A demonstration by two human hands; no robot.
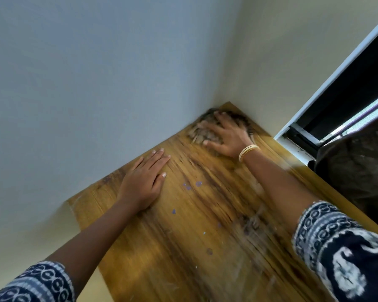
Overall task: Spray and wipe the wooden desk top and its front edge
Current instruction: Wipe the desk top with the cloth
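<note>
The wooden desk top (183,225) fills the lower middle, brown-yellow with dark grain and small purple flecks. My right hand (226,136) presses a dark brownish cloth (202,129) flat against the desk at its far corner, where two walls meet; the cloth is blurred and mostly covered by my fingers. My left hand (143,182) lies flat on the desk near the left wall, fingers together, holding nothing. No spray bottle is in view. The desk's front edge is out of frame.
A pale blue-grey wall (96,83) borders the desk on the left and a cream wall (282,62) at the back. A white-framed window (336,101) and a dark bulky object (358,171) stand at the right side.
</note>
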